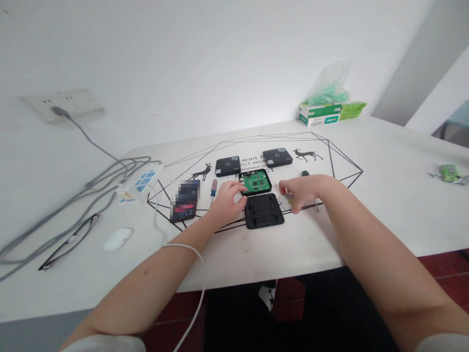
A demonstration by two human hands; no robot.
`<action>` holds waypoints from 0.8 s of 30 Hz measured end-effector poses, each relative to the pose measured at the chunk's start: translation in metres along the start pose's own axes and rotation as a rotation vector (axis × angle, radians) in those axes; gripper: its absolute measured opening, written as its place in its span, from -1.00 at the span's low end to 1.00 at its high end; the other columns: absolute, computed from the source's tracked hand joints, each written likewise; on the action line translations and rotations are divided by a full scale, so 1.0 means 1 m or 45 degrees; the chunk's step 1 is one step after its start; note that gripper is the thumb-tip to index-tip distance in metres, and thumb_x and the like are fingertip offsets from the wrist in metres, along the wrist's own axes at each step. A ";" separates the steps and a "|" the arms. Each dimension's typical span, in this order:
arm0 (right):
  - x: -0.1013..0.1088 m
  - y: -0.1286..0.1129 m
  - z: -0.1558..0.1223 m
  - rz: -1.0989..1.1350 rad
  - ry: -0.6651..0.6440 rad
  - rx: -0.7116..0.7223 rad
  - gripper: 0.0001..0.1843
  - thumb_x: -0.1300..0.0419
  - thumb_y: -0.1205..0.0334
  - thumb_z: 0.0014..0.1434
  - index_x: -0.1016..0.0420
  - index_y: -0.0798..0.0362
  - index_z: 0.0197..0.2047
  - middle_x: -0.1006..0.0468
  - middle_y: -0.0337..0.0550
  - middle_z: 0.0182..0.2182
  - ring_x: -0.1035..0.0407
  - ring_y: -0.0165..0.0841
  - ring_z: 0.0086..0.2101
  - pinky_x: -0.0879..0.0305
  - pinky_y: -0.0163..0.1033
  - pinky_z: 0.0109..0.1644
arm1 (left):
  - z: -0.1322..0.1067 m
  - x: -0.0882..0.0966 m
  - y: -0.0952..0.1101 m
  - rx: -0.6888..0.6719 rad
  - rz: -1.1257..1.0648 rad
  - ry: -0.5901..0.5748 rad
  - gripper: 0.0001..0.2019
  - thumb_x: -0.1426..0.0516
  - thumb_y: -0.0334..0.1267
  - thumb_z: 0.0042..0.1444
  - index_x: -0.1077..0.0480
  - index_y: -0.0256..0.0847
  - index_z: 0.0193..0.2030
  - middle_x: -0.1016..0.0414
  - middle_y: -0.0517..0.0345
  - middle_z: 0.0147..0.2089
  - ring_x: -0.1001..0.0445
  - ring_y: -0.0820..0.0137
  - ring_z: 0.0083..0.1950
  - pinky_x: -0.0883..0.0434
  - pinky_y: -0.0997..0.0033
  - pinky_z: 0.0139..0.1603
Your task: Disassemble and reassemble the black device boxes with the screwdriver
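Observation:
A green circuit board [258,182] sits in a black casing in the middle of the table. My left hand [227,201] is at the casing's left edge, fingers bent and apart; whether they press on it is hard to tell. Just in front lies a black cover [264,211], ribbed inside face up. My right hand [306,189] hovers right of the casing, thumb and index finger parted above small parts [284,202] too small to name. A dark green handle [305,173] shows behind that hand. Left of my left hand lies a screwdriver [214,187] with a red and blue handle.
Two closed black boxes [227,166] [277,157] lie behind the board. On the left are a phone [188,200], a white earphone case [117,239], glasses [69,242] and a power strip [141,186] with grey cables. Green-white cartons [320,112] stand at the back right.

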State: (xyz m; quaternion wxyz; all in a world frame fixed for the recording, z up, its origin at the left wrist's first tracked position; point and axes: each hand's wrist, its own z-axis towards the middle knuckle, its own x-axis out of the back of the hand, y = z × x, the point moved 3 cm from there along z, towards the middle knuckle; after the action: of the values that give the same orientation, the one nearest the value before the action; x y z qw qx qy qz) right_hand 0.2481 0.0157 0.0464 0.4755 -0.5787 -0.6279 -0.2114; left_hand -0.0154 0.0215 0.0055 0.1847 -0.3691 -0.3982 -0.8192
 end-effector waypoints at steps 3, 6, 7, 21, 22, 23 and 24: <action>0.002 -0.001 -0.001 -0.056 0.052 0.061 -0.36 -0.49 0.34 -0.14 -0.48 0.01 0.05 -0.64 -0.06 -0.14 -0.51 -0.15 -0.21 -0.26 -0.21 -0.28 | -0.001 0.003 0.007 -0.046 0.006 -0.056 -0.76 -0.19 -0.21 0.26 -0.56 -0.16 0.02 -0.51 -0.11 0.15 -0.41 0.05 0.27 -0.27 -0.08 0.41; 0.008 -0.002 -0.002 -0.071 0.201 0.093 -0.43 -0.46 0.31 -0.11 -0.52 0.05 0.02 -0.63 0.01 -0.05 -0.51 -0.13 -0.15 -0.28 -0.20 -0.21 | -0.003 0.007 0.014 -0.148 -0.028 -0.200 -0.62 -0.28 -0.09 0.22 -0.55 -0.11 0.14 -0.44 -0.15 0.32 -0.30 -0.05 0.41 -0.17 -0.17 0.49; 0.011 -0.004 -0.003 -0.056 0.241 0.105 -0.44 -0.46 0.29 -0.10 -0.52 0.05 0.02 -0.63 -0.01 -0.06 -0.51 -0.15 -0.17 -0.28 -0.20 -0.21 | -0.004 0.007 0.016 -0.181 -0.038 -0.256 -0.56 -0.33 -0.05 0.18 -0.55 -0.10 0.18 -0.40 -0.16 0.38 -0.24 -0.09 0.46 -0.12 -0.21 0.51; -0.013 -0.066 0.002 -0.003 0.304 0.666 -0.67 -0.42 0.12 -0.01 -0.58 0.10 -0.19 -0.54 -0.11 -0.24 -0.33 -0.31 -0.33 -0.21 -0.22 -0.27 | -0.005 0.001 0.011 -0.194 -0.030 -0.436 -0.53 -0.49 0.04 0.00 -0.67 -0.09 0.02 -0.37 -0.16 0.46 -0.07 -0.22 0.57 -0.04 -0.32 0.53; -0.014 -0.066 0.003 -0.012 0.302 0.673 -0.67 -0.42 0.13 0.00 -0.59 0.10 -0.19 -0.54 -0.11 -0.24 -0.34 -0.30 -0.32 -0.21 -0.22 -0.27 | -0.005 0.001 0.011 -0.188 -0.037 -0.439 -0.53 -0.49 0.04 -0.01 -0.68 -0.08 0.02 -0.37 -0.15 0.46 -0.08 -0.22 0.56 -0.05 -0.32 0.53; -0.014 -0.066 0.004 -0.013 0.298 0.677 -0.68 -0.42 0.12 0.00 -0.59 0.10 -0.20 -0.55 -0.10 -0.24 -0.34 -0.30 -0.33 -0.20 -0.22 -0.27 | -0.005 0.001 0.011 -0.184 -0.042 -0.442 -0.54 -0.50 0.04 -0.01 -0.68 -0.07 0.01 -0.38 -0.15 0.46 -0.08 -0.22 0.56 -0.05 -0.33 0.52; -0.014 -0.065 0.004 -0.008 0.295 0.677 -0.69 -0.42 0.12 0.00 -0.60 0.10 -0.21 -0.55 -0.11 -0.25 -0.35 -0.30 -0.33 -0.20 -0.22 -0.27 | -0.004 0.001 0.011 -0.180 -0.044 -0.445 -0.54 -0.50 0.04 -0.01 -0.68 -0.06 0.02 -0.38 -0.14 0.46 -0.08 -0.21 0.56 -0.05 -0.32 0.52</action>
State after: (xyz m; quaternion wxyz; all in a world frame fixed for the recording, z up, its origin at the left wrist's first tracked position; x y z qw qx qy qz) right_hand 0.1844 -0.0043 0.0511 0.6784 -0.4038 -0.6047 -0.1057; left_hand -0.0114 0.0111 0.0104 0.0723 -0.5108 -0.3718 -0.7717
